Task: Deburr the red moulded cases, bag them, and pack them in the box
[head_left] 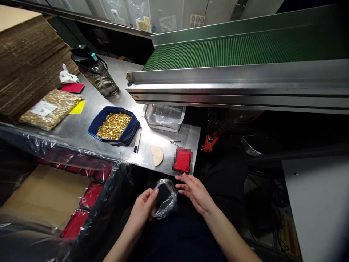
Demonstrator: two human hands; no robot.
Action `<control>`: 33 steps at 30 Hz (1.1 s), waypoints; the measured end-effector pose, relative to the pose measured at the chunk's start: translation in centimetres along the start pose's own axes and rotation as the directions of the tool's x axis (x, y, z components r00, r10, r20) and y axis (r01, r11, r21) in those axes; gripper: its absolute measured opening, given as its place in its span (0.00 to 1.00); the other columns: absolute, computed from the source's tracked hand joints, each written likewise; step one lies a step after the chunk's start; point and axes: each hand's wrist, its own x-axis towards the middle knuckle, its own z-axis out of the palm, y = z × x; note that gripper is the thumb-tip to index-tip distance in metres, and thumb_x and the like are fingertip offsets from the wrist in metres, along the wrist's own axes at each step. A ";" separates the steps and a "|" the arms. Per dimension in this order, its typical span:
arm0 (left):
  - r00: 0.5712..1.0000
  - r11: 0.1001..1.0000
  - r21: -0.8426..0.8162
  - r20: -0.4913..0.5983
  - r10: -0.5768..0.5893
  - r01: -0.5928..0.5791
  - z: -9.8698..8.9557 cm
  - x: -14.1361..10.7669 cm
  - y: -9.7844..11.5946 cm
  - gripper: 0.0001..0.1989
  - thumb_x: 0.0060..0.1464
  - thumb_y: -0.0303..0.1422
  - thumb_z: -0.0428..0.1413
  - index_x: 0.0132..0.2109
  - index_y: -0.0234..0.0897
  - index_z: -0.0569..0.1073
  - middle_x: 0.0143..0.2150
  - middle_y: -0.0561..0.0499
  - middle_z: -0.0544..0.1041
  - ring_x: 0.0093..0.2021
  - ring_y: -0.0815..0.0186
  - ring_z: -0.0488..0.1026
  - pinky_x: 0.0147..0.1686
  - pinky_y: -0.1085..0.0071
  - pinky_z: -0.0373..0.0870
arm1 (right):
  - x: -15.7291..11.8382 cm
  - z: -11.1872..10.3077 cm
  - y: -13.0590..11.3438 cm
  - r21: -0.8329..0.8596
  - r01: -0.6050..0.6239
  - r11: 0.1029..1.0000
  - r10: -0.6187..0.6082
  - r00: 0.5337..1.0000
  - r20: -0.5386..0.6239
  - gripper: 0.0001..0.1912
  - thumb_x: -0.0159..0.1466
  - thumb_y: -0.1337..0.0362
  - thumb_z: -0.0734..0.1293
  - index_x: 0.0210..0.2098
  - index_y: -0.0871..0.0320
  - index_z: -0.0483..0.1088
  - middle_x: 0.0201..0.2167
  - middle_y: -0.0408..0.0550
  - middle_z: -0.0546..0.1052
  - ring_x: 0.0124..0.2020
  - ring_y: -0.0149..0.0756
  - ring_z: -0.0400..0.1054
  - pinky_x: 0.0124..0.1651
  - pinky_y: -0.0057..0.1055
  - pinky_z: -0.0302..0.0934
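My left hand pinches the edge of a clear plastic bag, whose mouth gapes in a round loop over my lap. Beside the bag's right edge is my right hand, its fingers apart and slightly curled; I cannot tell whether a fingertip touches the film. Just beyond those fingers, a small red item with dark edging lies at the table corner, partly blurred out. Left of it rest a half-round beige piece and small metal tweezers-like pieces.
A blue bin of gold-coloured small parts stands on the metal table, near a water bottle. A grey tray sits under the green conveyor. At lower left, a plastic-lined box holds several wrapped red items.
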 end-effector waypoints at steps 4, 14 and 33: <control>0.999 1.000 -0.025 -0.041 0.004 -0.005 1.2 0.7 0.1 0.28 0.51 0.58 0.62 0.28 0.39 0.63 0.18 0.62 0.61 0.16 0.74 0.62 0.14 0.79 0.56 | 2.9 2.2 1.3 0.143 0.038 0.989 -0.020 0.992 -0.128 0.25 0.61 0.43 0.72 0.45 0.56 0.73 0.50 0.53 0.81 0.33 0.29 0.77 0.27 0.21 0.69; 1.000 0.999 -0.049 0.030 0.001 0.000 3.6 2.4 1.2 0.28 0.53 0.60 0.59 0.29 0.37 0.66 0.21 0.58 0.67 0.17 0.70 0.69 0.15 0.76 0.65 | -3.0 -1.7 -3.0 -0.407 0.406 0.818 -0.494 0.858 -0.138 0.18 0.65 0.50 0.71 0.48 0.56 0.75 0.39 0.48 0.81 0.36 0.37 0.75 0.39 0.30 0.69; 0.732 0.227 0.832 0.275 0.624 -0.506 5.7 -0.3 1.9 0.09 0.67 0.31 0.50 0.35 0.41 0.65 0.32 0.51 0.72 0.32 0.63 0.69 0.34 0.67 0.59 | -8.3 -2.8 0.5 -0.961 0.274 0.040 -0.479 0.849 0.222 0.05 0.72 0.63 0.62 0.38 0.53 0.67 0.28 0.41 0.76 0.29 0.36 0.72 0.36 0.33 0.54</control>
